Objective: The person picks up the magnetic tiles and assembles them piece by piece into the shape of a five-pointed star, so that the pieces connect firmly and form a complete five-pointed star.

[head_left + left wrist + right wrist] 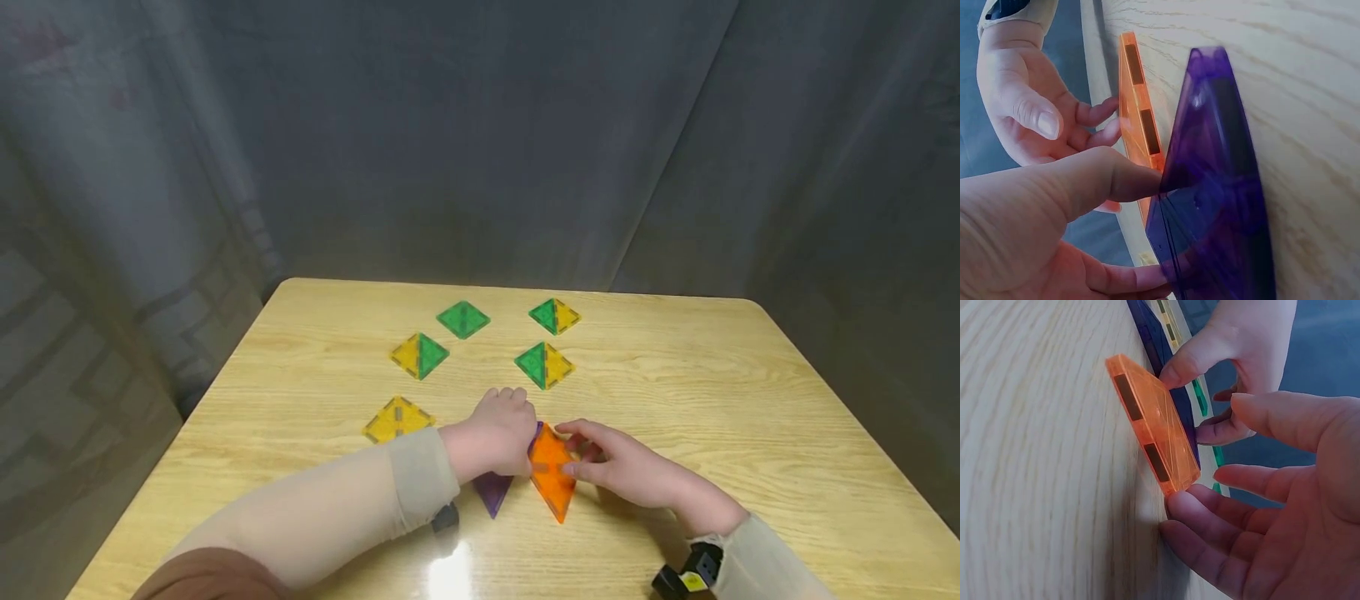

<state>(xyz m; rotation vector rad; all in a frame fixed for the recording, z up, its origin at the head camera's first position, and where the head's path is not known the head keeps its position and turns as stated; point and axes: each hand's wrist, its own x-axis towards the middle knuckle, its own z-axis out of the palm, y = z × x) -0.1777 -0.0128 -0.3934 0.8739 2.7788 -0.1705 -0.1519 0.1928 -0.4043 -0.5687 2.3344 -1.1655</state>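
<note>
My left hand (495, 432) grips a translucent purple magnetic tile piece (492, 493), thumb on one edge and a finger on the opposite side. The palm covers most of it in the head view. To its right lies an orange diamond of magnetic tiles (552, 452), its long points toward and away from me and a dark band across its middle. In the right wrist view the orange piece leans up from the tabletop. My right hand (637, 468) is at its right side, fingertips at the edge and thumb (1250, 406) held apart.
Farther back on the wooden table (675, 375) lie several flat diamonds: a green one (463, 320), a yellow one (398, 419) and green-and-yellow ones (544, 366). A grey curtain (480, 150) hangs behind the table.
</note>
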